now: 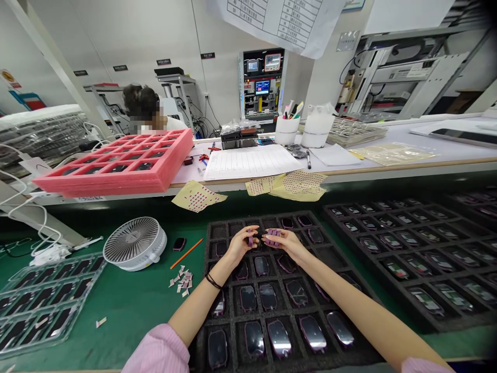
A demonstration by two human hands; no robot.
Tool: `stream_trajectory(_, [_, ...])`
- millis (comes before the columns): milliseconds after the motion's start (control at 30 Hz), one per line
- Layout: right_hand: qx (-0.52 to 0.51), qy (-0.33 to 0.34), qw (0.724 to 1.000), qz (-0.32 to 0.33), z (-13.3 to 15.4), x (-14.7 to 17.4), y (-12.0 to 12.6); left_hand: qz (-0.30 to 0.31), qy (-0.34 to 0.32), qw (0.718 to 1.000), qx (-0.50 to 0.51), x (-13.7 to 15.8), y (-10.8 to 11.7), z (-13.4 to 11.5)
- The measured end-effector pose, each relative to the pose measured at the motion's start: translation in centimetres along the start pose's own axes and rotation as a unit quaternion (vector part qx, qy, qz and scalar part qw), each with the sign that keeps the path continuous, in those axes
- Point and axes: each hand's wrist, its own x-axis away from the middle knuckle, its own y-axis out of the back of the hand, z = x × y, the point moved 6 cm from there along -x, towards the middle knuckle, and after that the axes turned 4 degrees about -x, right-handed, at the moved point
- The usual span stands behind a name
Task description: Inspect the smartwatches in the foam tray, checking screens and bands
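Note:
Over the far part of a black foam tray, my two hands are close together with a narrow gap between them. My left hand pinches a small purple-rimmed device, seen edge-on. Several similar purple-rimmed devices are bunched side by side in the fingers of my right hand. Below, the tray's compartments hold watch-like devices with dark glossy faces, such as a purple-rimmed one near the front. My hands hide some far compartments.
A second black foam tray of devices lies right. Left are a round fan, an orange stick, small paper tabs and a clear plastic tray. A pink foam tray overhangs the shelf; another person is beyond.

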Motion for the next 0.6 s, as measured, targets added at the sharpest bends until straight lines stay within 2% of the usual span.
stream_trajectory(600, [0.026, -0.006, 1.000, -0.002, 0.02, 0.01, 0.02, 0.005, -0.001, 1.000, -0.004, 0.01, 0.05, 0.05])
